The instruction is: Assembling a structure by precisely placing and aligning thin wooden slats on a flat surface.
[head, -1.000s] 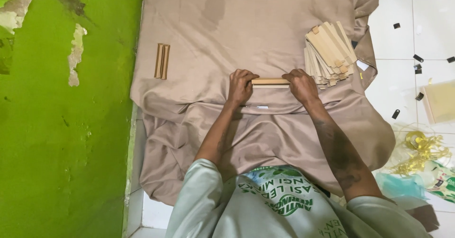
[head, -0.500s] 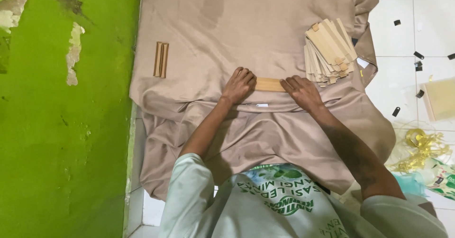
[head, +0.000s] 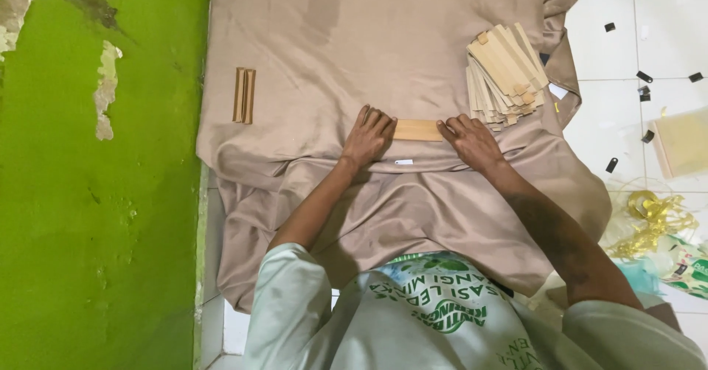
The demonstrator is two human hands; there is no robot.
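A flat tan paper piece [head: 417,130] lies on a beige cloth [head: 332,53] spread over the floor. My left hand [head: 369,135] presses palm down on its left end, fingers together. My right hand [head: 469,138] presses flat on its right end. Both hands lie on the piece rather than gripping it. A fanned stack of the same tan pieces [head: 504,75] sits just beyond my right hand. Two narrow folded tan pieces [head: 244,95] lie side by side far to the left of my left hand.
A green wall [head: 96,193] with peeling paint runs along the left. White floor tiles [head: 619,53] at right carry small black clips [head: 644,77], a pale yellow sheet [head: 682,143], gold ribbon [head: 653,219] and a printed bag [head: 682,267].
Both hands have gone from pinching the tan piece at its ends to lying flat on it. The piece now rests on the cloth.
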